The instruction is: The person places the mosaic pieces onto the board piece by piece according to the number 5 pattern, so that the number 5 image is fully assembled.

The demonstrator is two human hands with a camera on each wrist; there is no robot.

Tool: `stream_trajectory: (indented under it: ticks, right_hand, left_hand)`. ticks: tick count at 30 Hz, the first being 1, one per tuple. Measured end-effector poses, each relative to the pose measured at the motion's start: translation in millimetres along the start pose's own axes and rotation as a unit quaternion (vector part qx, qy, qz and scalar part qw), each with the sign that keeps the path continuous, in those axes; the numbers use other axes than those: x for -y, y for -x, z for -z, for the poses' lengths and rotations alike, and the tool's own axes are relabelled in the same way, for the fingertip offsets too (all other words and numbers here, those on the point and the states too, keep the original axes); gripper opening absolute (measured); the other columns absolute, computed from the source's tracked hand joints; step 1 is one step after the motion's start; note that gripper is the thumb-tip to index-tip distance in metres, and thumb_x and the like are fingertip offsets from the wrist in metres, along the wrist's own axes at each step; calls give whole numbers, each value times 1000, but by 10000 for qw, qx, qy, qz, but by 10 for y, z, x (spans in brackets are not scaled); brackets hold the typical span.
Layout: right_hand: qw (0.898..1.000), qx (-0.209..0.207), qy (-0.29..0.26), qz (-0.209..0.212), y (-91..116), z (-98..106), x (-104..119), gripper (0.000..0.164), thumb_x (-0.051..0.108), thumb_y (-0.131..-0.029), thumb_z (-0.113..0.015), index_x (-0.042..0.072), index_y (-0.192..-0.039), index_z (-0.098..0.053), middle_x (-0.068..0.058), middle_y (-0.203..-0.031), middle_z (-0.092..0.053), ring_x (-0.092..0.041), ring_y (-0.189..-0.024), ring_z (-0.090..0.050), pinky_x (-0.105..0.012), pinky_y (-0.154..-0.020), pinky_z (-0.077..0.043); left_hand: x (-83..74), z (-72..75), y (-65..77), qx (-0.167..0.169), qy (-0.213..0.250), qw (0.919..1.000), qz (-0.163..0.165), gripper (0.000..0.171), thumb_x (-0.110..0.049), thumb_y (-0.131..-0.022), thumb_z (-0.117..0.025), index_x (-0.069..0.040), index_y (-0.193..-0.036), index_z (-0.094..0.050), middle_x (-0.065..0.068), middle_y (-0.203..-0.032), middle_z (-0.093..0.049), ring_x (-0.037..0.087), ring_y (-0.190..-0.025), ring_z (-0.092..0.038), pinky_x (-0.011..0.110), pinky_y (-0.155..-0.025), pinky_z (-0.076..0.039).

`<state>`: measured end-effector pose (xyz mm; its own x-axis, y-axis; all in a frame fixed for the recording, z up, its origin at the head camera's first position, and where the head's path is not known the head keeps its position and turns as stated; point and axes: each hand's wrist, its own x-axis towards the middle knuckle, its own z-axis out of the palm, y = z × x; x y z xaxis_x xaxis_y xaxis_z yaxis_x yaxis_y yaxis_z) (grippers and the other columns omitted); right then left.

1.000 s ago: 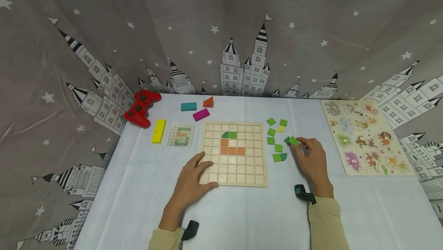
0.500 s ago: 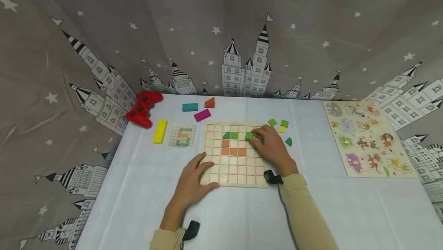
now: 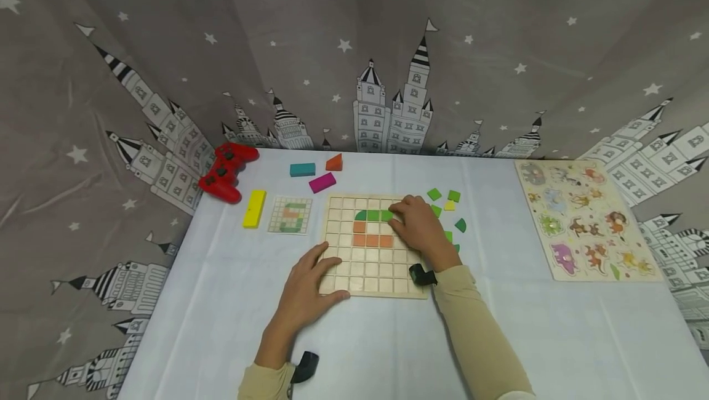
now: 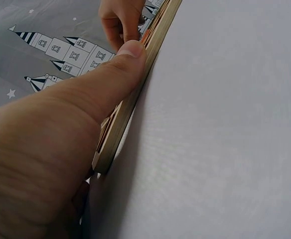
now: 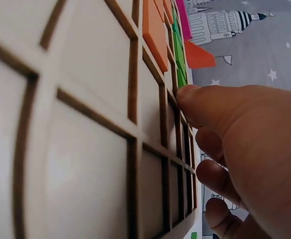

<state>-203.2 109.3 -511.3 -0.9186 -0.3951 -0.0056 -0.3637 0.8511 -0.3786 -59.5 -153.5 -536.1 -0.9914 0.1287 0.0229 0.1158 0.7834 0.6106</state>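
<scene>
A square wooden grid board lies on the white table. In its upper cells sit a green quarter-round tile, green square tiles and several orange square tiles. My right hand is over the board's upper right, thumb and fingertips at the rightmost green square tile, which lies in its cell in the green row. In the right wrist view my thumb touches that row's end. My left hand rests at the board's lower left corner, fingers spread, thumb on the near edge.
Loose green tiles, a yellow piece and a green quarter-round lie right of the board. Left are a pattern card, yellow block and red game controller. An animal puzzle board lies far right.
My right hand has carried a green square tile from the loose pieces leftward onto the board, into the cell beside the other green square. My left hand has stayed on the board's corner.
</scene>
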Motion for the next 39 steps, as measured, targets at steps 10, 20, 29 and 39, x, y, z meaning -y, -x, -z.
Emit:
stream_trajectory:
  ticks: [10, 20, 29, 39]
  right_hand:
    - [9997, -21, -212, -156, -11, 40, 59, 33, 28, -99, -67, 11, -126, -71, -11, -116, -68, -31, -110, -60, -46, -97, -51]
    - [9892, -600, -1141, -696, 369, 148, -306, 33, 29, -98, -68, 9, -125, -72, -11, -111, -67, -29, -103, -60, -48, -91, -50]
    - [9835, -692, -901, -1411, 761, 271, -734, 25, 21, -95, -73, 7, -116, -75, -12, -102, -69, -28, -94, -59, -47, -87, -48]
    - [9823, -773, -723, -1546, 778, 256, -785, 27, 24, -93, -75, 6, -114, -76, -13, -100, -69, -27, -89, -58, -43, -81, -47]
  left_hand:
    - [-7, -8, -8, 13, -26, 10000, 46, 71, -51, -72, -89, -24, -133, -66, 4, -163, -38, 33, -151, -36, 59, -118, -35]
    - [0, -39, -17, -35, -56, 9999, -80, 70, -52, -72, -89, -24, -133, -66, 5, -163, -38, 33, -150, -37, 60, -117, -36]
    - [-18, 48, 15, -55, 6, 10000, 65, 70, -49, -73, -89, -23, -133, -66, 7, -163, -39, 35, -149, -37, 61, -117, -36]
    - [-26, 19, -8, 1, -7, 10000, 37, 70, -50, -73, -89, -23, -133, -65, 6, -163, -38, 35, -150, -36, 61, -117, -35]
